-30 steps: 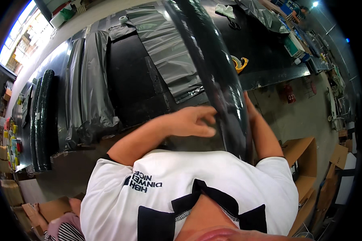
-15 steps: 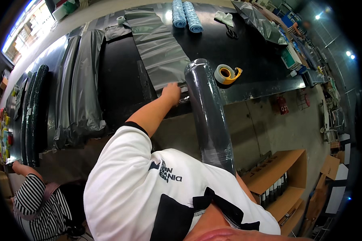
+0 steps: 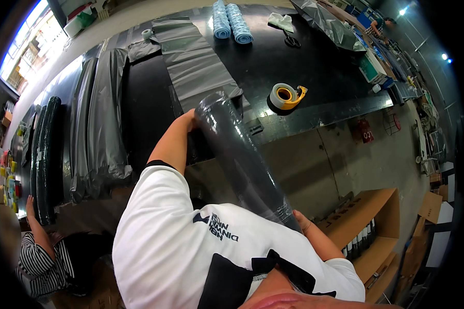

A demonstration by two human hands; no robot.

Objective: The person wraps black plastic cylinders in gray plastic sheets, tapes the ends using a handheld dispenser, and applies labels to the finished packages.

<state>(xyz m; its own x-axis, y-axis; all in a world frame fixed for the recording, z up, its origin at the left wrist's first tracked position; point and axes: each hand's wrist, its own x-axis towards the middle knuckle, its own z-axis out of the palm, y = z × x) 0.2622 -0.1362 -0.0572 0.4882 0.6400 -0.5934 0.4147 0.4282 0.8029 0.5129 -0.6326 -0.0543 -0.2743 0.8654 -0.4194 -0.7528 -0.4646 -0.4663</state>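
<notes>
A thick black roll [image 3: 245, 157] in clear, shiny wrap slants from the table's near edge down toward my body. My left hand [image 3: 190, 119] grips the left side of its upper end, with the fingers partly hidden by the roll. At the lower end, my right hand [image 3: 302, 220] holds the right side; its fingers are partly covered. Beyond the upper end, a long strip of grey plastic film [image 3: 193, 64] lies flat on the black table [image 3: 252, 67]. To the right of the film sits a yellow tape dispenser [image 3: 288, 97] with a tape roll in it.
Two blue patterned rolls [image 3: 232, 23], a white cloth [image 3: 280, 21] and black scissors [image 3: 292, 39] lie farther back. Grey film-covered lengths [image 3: 105, 113] cover the left side. An open carton [image 3: 358, 216] with several rolls stands lower right. A person in stripes [image 3: 44, 260] works at lower left.
My left hand has left the grey film and taken hold of the roll's upper end, which has swung left. My right hand has come into view at the lower end.
</notes>
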